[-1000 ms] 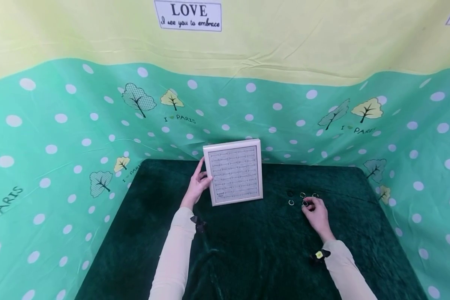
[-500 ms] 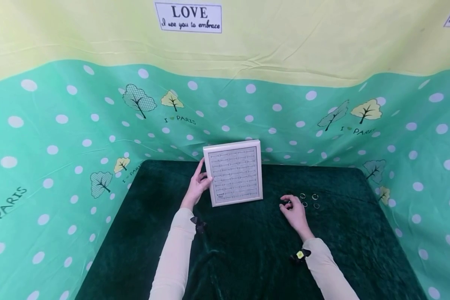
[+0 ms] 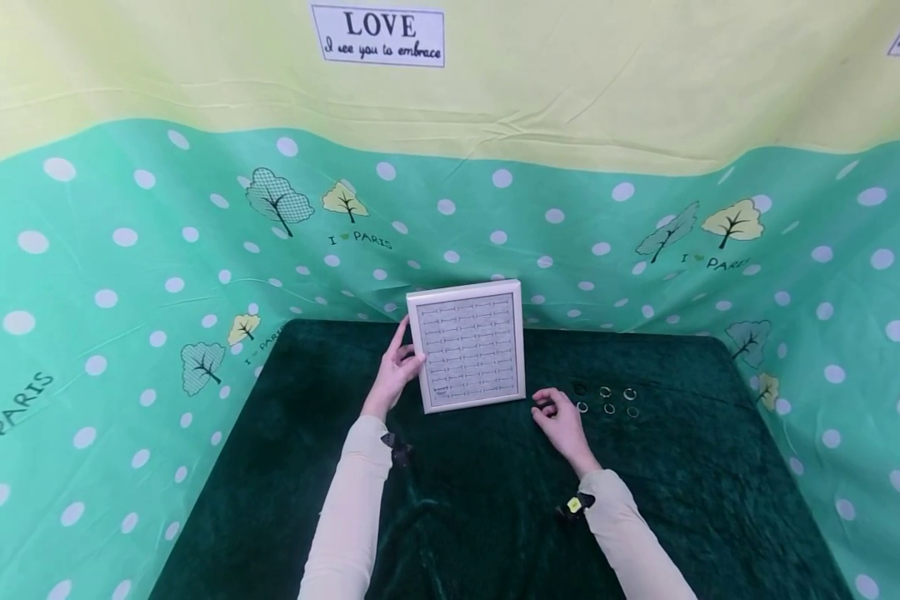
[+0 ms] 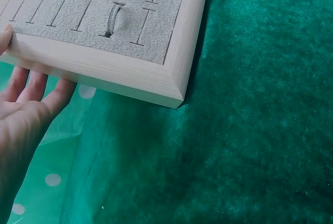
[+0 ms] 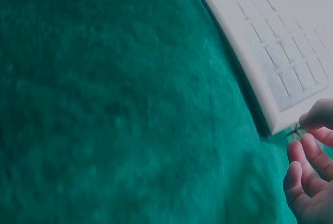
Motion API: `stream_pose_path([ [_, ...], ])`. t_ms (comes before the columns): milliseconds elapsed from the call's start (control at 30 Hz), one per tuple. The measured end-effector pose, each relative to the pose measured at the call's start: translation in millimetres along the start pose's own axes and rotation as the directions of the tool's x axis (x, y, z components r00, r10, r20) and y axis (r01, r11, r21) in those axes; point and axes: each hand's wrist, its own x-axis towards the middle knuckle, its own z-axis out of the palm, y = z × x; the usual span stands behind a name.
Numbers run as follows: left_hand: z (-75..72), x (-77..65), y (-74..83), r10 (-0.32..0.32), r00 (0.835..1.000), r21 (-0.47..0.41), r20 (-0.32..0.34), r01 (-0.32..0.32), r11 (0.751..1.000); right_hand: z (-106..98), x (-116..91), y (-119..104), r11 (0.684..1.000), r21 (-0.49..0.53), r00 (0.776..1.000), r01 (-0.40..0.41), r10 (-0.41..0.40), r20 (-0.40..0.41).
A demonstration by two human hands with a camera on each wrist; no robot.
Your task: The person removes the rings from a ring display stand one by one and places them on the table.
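Observation:
A pale-framed ring display board (image 3: 468, 346) with rows of slits in grey padding stands tilted up at the back of the table. My left hand (image 3: 393, 375) grips its left edge, thumb on the front and fingers behind. One silver ring (image 4: 112, 20) sits in a slit of the lowest row. My right hand (image 3: 560, 421) hovers just right of the board's lower right corner, with fingers bent and thumb near the fingertips. I cannot tell whether a small ring is between them. Several loose rings (image 3: 609, 409) lie in two rows to the right of this hand.
Dark green velvet cloth (image 3: 480, 517) covers the table. Behind it and along both sides hangs a green dotted curtain (image 3: 555, 216) with a yellow upper part. The board's top reaches close to this curtain.
My right hand has moved left, from over the loose rings to beside the board, uncovering the rings. My left hand and the board have stayed put.

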Motion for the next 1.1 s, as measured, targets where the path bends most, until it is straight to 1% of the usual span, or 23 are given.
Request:
stream_pose_path([
  [67, 0.0, 0.0, -0.1, -0.005, 1.0, 0.004, -0.001, 0.005, 1.0, 5, 1, -2, 1.0, -0.004, 1.0, -0.006, 0.006, 0.019],
  [200, -3.6, 4.9, -11.7, -0.007, 1.0, 0.002, -0.006, 0.007, 1.0, 14, 3, -7, 1.0, -0.018, 0.998, 0.002, -0.001, 0.059],
  [300, -6.3, 8.7, -21.4, 0.003, 1.0, 0.005, -0.014, -0.003, 1.0, 21, 5, -13, 1.0, -0.015, 0.996, 0.02, -0.019, 0.084],
  [500, -6.0, 8.7, -23.1, 0.019, 0.999, 0.03, -0.034, -0.018, 0.999, 35, 10, -24, 1.0, -0.003, 0.991, 0.015, -0.014, 0.133],
  [733, -5.6, 8.3, -23.9, 0.018, 0.999, 0.027, -0.047, -0.016, 0.999, 50, 14, -41, 0.996, 0.033, 0.981, 0.086, -0.09, 0.174],
  [800, -5.8, 8.5, -24.1, 0.016, 0.999, 0.032, -0.049, -0.014, 0.999, 53, 15, -45, 0.995, 0.043, 0.977, 0.095, -0.102, 0.186],
  [1033, -6.1, 8.6, -24.2, 0.008, 0.998, 0.039, -0.059, -0.005, 0.999, 64, 16, -55, 0.985, 0.061, 0.961, 0.159, -0.169, 0.219],
  [1100, -6.4, 8.3, -23.9, 0.008, 0.998, 0.046, -0.06, -0.005, 0.999, 67, 16, -59, 0.986, 0.061, 0.959, 0.158, -0.168, 0.227],
])
